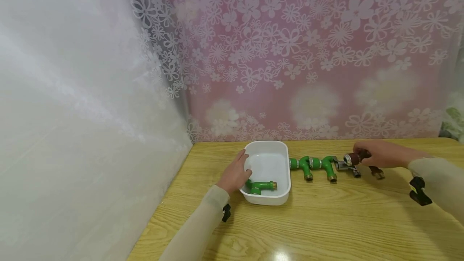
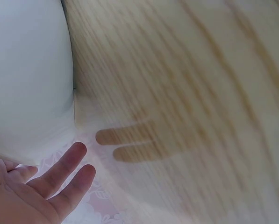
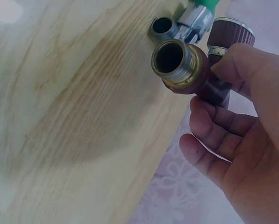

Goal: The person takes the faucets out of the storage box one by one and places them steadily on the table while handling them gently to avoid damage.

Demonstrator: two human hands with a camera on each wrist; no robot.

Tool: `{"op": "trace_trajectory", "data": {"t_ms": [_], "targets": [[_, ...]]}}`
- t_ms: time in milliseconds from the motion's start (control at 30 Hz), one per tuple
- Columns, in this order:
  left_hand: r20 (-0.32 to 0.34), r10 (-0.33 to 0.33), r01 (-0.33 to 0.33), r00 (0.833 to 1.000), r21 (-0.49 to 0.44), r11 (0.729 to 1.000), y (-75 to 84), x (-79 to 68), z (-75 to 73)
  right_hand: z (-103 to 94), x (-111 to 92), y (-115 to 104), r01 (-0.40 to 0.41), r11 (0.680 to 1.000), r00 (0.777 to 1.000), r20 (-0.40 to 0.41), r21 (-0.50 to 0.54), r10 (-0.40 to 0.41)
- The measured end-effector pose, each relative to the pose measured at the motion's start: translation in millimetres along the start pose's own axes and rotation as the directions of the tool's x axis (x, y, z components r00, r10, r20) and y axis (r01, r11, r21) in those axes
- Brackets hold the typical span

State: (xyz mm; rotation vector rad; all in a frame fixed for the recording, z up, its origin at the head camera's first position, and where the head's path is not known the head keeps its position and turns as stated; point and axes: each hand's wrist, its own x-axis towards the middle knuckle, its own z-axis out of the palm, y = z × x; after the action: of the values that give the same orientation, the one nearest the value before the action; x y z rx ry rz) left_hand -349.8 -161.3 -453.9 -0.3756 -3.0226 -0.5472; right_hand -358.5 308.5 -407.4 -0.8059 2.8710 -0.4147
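A white plastic tub (image 1: 271, 199) stands on the table, with my left hand (image 1: 235, 173) at its left wall. The thumb lies over the rim, and the other fingers are outside; in the left wrist view two fingers extend loosely beside the wall. Inside the tub lies a green tap (image 1: 264, 185) with a brass threaded end. My right hand (image 1: 380, 154) grips a dark brown tap (image 3: 218, 88) between thumb and fingers, its threaded mouth facing the wrist camera. Just left of it lies a silver tap (image 1: 342, 166).
Two green taps (image 1: 306, 168) lie in a row between the tub and the silver tap. Wood-grain table (image 1: 326, 224) extends in front. A pink flowered curtain (image 1: 290, 51) hangs behind the table, and a pale sheet (image 1: 90, 112) hangs at the left.
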Motion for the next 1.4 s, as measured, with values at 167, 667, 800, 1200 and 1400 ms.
{"op": "trace_trajectory", "data": {"t_ms": [167, 667, 800, 1200, 1400], "targets": [[0.001, -0.002, 0.002, 1.000, -0.006, 1.000, -0.7, -0.2, 0.7, 3.2, -4.9, 14.7, -0.009, 1.000, 1.000, -0.013, -0.003, 0.009], [0.012, -0.019, 0.019, 1.000, -0.012, 1.000, 1.2, -1.0, 1.9, 11.9, -13.2, 43.7, -0.056, 0.998, 0.998, 0.008, -0.029, 0.056], [0.005, -0.010, 0.010, 1.000, -0.019, 1.000, 1.0, 0.0, 1.2, 15.1, -12.0, 47.9, -0.064, 0.997, 0.998, 0.009, -0.031, 0.064], [0.016, -0.038, 0.038, 0.999, 0.012, 0.999, 1.7, 0.2, 0.5, 20.4, -6.9, 47.2, -0.071, 0.997, 0.997, 0.027, -0.003, 0.071], [0.017, -0.040, 0.041, 0.999, -0.005, 0.999, 2.3, 0.1, -0.4, 24.0, -5.1, 52.2, -0.080, 0.997, 0.996, 0.025, -0.003, 0.080]]}}
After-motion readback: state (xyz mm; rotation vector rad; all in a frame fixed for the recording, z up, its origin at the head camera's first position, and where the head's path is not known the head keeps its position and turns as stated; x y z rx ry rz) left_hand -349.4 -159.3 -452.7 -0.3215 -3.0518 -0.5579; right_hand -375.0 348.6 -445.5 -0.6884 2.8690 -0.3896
